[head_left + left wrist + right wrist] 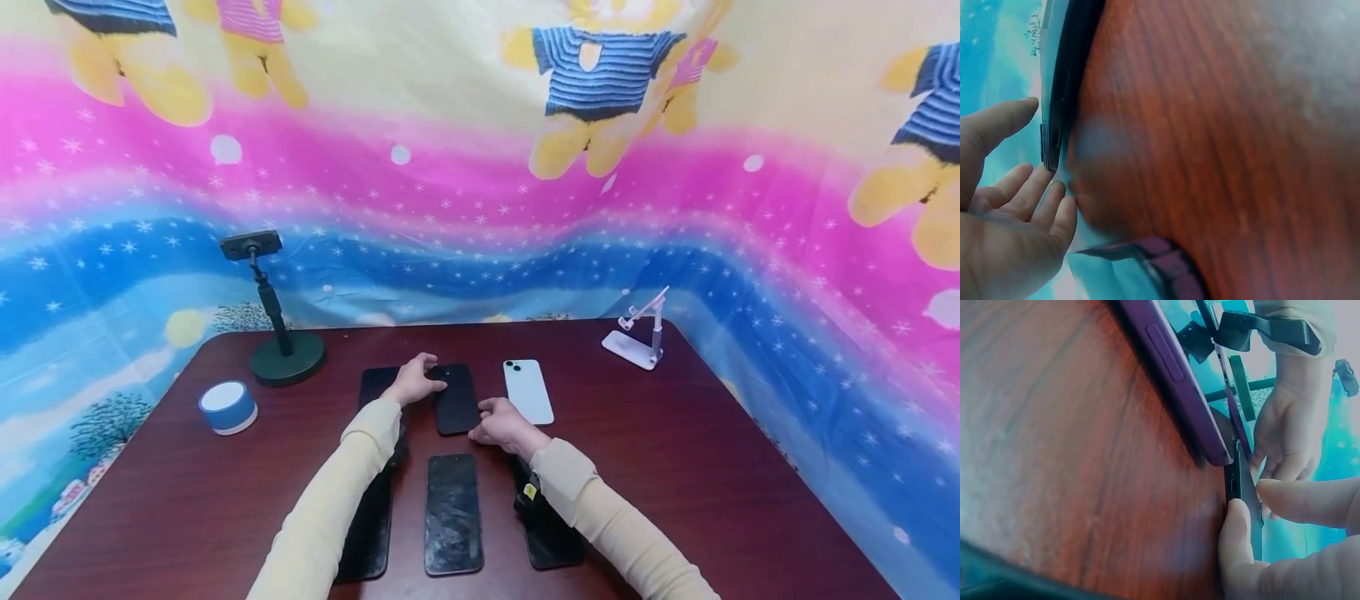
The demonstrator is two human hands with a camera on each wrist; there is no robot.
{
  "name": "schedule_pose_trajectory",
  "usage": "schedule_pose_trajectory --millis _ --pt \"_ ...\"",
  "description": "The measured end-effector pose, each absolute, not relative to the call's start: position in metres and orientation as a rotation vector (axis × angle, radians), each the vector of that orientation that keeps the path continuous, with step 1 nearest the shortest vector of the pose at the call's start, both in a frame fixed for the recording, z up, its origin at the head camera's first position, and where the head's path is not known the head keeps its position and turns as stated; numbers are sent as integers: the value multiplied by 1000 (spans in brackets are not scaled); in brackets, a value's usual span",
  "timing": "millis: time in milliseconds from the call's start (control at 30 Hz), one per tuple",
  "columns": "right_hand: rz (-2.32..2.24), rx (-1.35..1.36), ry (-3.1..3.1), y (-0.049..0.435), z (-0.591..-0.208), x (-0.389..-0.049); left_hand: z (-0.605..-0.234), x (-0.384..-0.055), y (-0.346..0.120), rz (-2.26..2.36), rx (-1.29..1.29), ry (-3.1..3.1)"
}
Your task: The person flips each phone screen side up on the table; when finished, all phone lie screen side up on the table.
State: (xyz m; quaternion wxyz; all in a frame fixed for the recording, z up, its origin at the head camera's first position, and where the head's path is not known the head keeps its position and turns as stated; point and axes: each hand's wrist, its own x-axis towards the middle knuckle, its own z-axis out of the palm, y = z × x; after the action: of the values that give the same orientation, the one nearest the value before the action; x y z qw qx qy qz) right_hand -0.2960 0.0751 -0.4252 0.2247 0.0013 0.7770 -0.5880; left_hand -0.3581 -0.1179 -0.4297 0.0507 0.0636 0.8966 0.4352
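A black phone (457, 408) lies on the table between my two hands, camera side up. My left hand (411, 382) is at its upper left, thumb by the camera corner, fingers extended. In the left wrist view, the loosely spread fingers (1038, 203) reach the end of a phone (1063, 81) seen edge-on. At the lower right corner, my right hand (506, 427) pinches the black phone. The right wrist view shows its thin edge (1244, 487) between thumb and finger. A dark phone (372, 383), partly hidden, lies under my left hand.
A white phone (528, 392) lies right of the black one. Nearer are a phone (453, 517) and two dark devices (367, 533) (553, 537) partly under my forearms. A green stand (287, 358), blue-and-white round container (228, 407) and white phone holder (637, 346) stand farther out.
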Motion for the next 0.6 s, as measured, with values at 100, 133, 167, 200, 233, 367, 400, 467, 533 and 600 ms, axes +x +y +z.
schedule_pose_trajectory --millis 100,133,167,200,233,367,400,467,533,600 --pt "-1623 -2 2138 73 -425 -296 -427 -356 -120 1356 192 2728" --pt "-1620 -7 2139 72 -425 -296 -426 -356 -120 1366 188 2735" --pt "-1617 -9 2139 72 -425 -295 -424 -356 -120 1380 179 2742" --pt "-1613 -16 2139 71 -425 -296 -423 -355 -120 1400 164 2747" --pt "-1613 -18 2136 71 -425 -295 -422 -355 -120 1427 150 2744" --pt "-1596 1 2159 68 -424 -295 -420 -352 -120 1524 108 2723" --pt "-1589 7 2170 67 -424 -294 -421 -352 -120 1549 99 2715" --pt "-1563 20 2204 66 -424 -293 -421 -350 -120 1588 80 2712" --pt "-1529 23 2247 64 -424 -291 -422 -349 -119 1627 58 2718" --pt "-1497 24 2289 63 -424 -290 -423 -348 -117 1665 49 2727"
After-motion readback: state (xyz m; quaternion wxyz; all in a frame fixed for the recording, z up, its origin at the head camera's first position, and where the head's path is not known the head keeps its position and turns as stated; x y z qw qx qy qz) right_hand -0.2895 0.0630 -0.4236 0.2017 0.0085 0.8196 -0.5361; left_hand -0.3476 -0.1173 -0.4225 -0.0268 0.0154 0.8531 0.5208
